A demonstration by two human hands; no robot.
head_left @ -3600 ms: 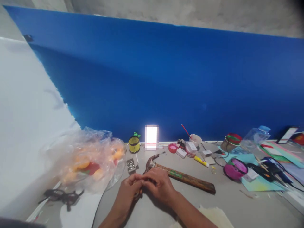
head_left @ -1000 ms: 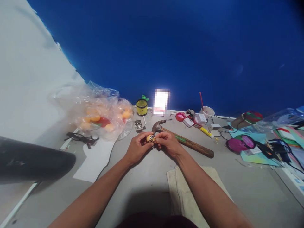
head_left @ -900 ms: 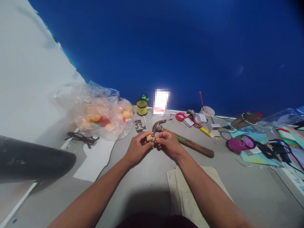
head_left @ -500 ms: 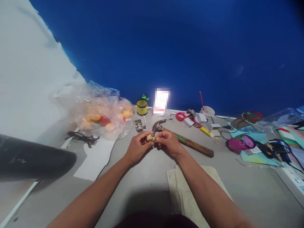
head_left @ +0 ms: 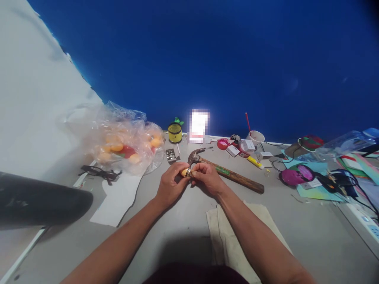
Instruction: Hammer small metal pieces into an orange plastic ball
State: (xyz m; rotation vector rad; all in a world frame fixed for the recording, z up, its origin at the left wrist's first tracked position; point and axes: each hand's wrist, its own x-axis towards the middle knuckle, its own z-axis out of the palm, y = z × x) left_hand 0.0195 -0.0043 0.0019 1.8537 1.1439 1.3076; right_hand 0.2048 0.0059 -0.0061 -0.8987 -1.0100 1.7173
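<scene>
My left hand [head_left: 172, 179] is closed around a small orange ball [head_left: 185, 172] that has dark and shiny silver bits on its right side. Thumb and fingers of my right hand [head_left: 206, 177] are pinched together at that decorated side; whether they hold a tiny piece there is too small to tell. Just beyond my hands lies a claw hammer [head_left: 237, 178], its head [head_left: 194, 157] near my fingertips and its wooden handle running off to the right. A small open box [head_left: 171, 155] of shiny metal bits sits behind my left hand.
Left are a clear plastic bag [head_left: 127, 142] of orange balls, eyeglasses [head_left: 102, 173], white paper [head_left: 117, 201] and a dark cylinder [head_left: 44, 199]. A yellow cup [head_left: 175, 134] and a blurred bright screen [head_left: 199, 126] stand behind. Right are a white cup [head_left: 256, 137], glue tube [head_left: 254, 162] and cloth [head_left: 257, 225].
The ball has turned slightly in my left hand, so less of its decorated side shows. My right fingers stay at its side. The whole view has shifted a little.
</scene>
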